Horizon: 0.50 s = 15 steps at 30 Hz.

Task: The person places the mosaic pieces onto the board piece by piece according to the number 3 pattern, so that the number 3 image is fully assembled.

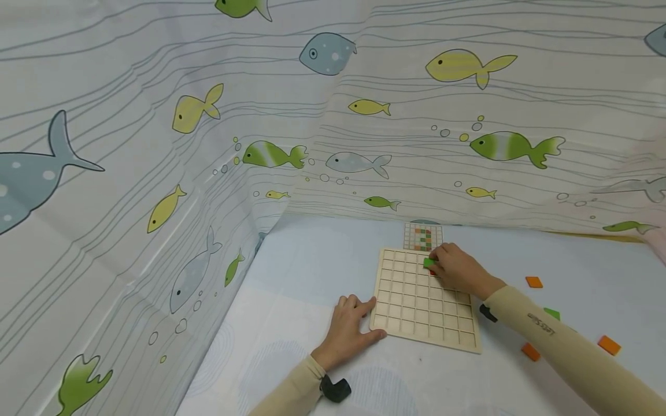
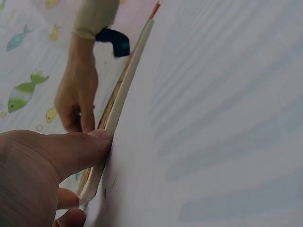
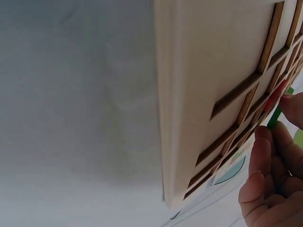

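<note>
A pale wooden grid board (image 1: pixel 406 300) lies on the light cloth. My left hand (image 1: pixel 350 330) touches its near left corner with thumb and fingers spread; in the left wrist view the thumb (image 2: pixel 87 146) rests against the board's edge. Over the board's far side, my right hand (image 1: pixel 460 270) pinches a green square tile (image 1: pixel 429 263). In the right wrist view, the green tile (image 3: pixel 275 116) is between thumb and fingertips, close to the grid. A red tile (image 3: pixel 274 97) sits beside it on the board, partly hidden by my fingers in the head view.
A small pattern card (image 1: pixel 411 236) with coloured squares lies just beyond the board. To the right are loose orange tiles (image 1: pixel 533 282) and a green tile (image 1: pixel 552 314), some partly behind my right sleeve (image 1: pixel 551 335). A fish-printed curtain (image 1: pixel 333 115) rises behind and at left.
</note>
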Motion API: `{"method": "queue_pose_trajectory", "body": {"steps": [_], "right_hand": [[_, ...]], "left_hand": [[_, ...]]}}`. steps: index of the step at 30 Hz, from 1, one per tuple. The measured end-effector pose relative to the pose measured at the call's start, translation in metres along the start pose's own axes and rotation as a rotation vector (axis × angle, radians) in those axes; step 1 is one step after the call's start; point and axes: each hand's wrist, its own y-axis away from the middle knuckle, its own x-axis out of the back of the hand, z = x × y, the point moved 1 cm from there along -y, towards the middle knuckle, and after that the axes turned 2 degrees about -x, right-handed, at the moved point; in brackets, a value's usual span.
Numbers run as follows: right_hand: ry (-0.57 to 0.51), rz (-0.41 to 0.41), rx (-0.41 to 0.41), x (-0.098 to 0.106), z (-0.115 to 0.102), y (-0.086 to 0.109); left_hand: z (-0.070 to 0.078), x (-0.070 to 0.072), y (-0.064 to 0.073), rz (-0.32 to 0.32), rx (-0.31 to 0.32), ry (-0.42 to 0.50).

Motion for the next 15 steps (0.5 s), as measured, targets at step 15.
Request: {"method": "queue_pose_trajectory", "body": {"steps": [15], "right_hand": [[-0.009, 0.043, 0.075, -0.0055, -0.0024, -0.0006]], "left_hand": [[0.0012, -0.0008, -0.0008, -0.007, 0.019, 0.008]]}}
